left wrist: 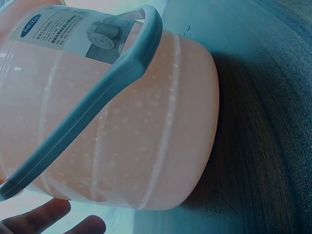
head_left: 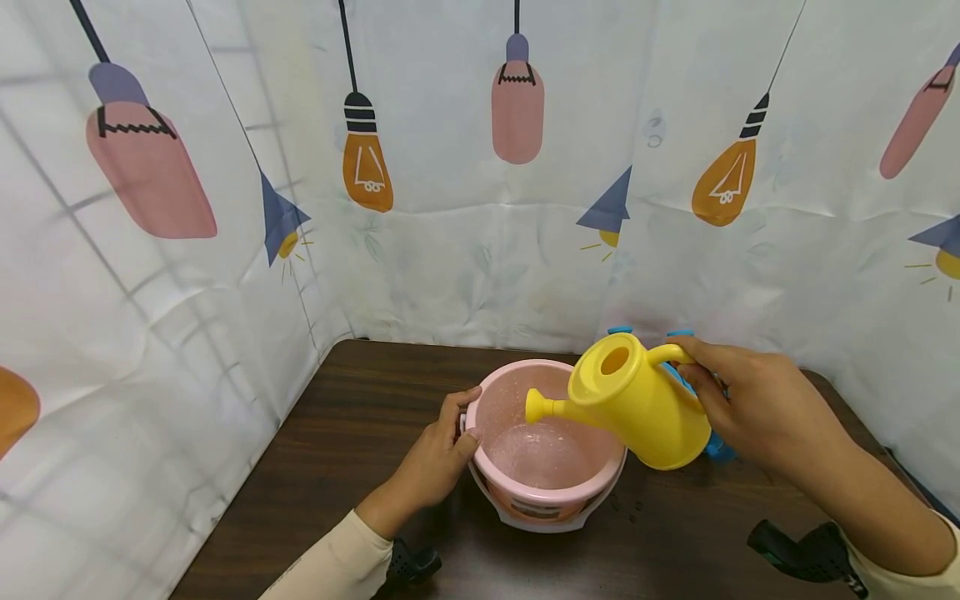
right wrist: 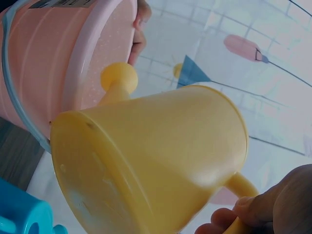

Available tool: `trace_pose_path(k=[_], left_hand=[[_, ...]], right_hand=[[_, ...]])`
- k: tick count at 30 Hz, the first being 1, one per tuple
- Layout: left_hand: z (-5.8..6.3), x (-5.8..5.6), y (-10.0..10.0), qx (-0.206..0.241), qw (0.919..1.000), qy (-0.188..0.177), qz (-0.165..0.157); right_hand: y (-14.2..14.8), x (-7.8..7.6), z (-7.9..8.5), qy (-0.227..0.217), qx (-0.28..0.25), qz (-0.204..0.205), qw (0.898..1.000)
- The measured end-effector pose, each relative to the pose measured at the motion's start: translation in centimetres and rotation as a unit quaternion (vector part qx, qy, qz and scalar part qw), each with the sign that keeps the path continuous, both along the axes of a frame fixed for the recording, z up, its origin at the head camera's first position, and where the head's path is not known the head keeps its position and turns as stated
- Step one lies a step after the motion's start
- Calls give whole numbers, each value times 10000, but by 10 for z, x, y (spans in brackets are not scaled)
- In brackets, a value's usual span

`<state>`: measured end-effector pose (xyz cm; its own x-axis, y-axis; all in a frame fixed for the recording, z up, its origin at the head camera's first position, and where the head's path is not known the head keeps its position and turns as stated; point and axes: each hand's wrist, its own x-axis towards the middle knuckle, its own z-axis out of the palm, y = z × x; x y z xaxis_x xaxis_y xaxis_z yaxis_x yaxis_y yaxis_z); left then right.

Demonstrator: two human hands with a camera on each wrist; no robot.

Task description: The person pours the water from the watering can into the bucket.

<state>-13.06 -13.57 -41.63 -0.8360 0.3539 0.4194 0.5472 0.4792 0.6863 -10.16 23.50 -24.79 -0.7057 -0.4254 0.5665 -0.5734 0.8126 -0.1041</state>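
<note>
A yellow watering can [head_left: 637, 400] is held by its handle in my right hand [head_left: 757, 400]. It tilts to the left, and its spout reaches over the opening of a pink bucket [head_left: 551, 492]. Droplets speckle the bucket's inner wall, and its pale carrying handle hangs down the front, as the left wrist view also shows on the bucket's side [left wrist: 117, 131]. My left hand [head_left: 431, 462] grips the bucket's left rim, thumb over the edge and fingers along the outside. In the right wrist view the can's base [right wrist: 97, 180] faces the camera.
A blue object [head_left: 720, 448] stands behind the watering can, mostly hidden by it; the right wrist view shows part of this blue thing [right wrist: 24, 209]. The dark wooden table [head_left: 360, 417] meets a white curtain [head_left: 450, 275] printed with lamps at its back and left edges.
</note>
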Motion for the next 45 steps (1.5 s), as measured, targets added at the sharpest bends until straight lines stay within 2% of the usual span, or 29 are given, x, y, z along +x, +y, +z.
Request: trace_pose_path(k=[9, 20, 45], left_hand=[[-3, -1, 0, -6, 10000, 13, 0], [0, 0, 0, 24, 10000, -30, -18], [-1, -1, 1, -40, 9997, -171, 156]], right_hand=[[-1, 0, 0, 34, -9, 36, 10000], [-1, 1, 0, -72, 15, -76, 9999], [-2, 1, 2, -131, 25, -88, 9999]])
